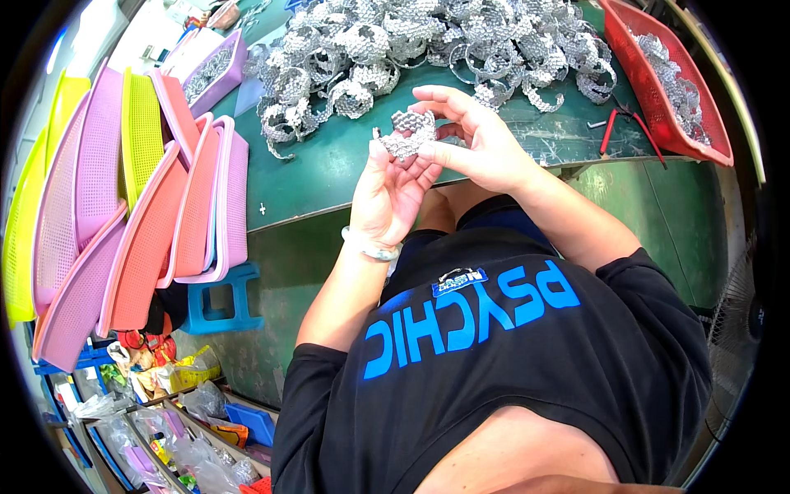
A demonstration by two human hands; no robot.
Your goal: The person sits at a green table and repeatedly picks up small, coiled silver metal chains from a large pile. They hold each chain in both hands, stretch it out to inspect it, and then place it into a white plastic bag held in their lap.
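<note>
Both hands up at the table edge, working one piece between them. My left hand [387, 193] is palm-up, fingers loosely curled under a curled silver mesh strip [409, 134], thumb pressing its near end. My right hand [469, 140] comes over from the other side, fingertips pinching the strip's top edge, so both have hold of it. Strip sits just above the near rim of the green table [329, 169], clear of the surface. Behind it, a big heap of similar silver strips [428, 49] covers the tabletop. Red basket [699, 140] at right holds more. Red-handled pliers [621, 132] lie beside that basket. Pink and yellow trays [123, 206] stacked on edge at left.
</note>
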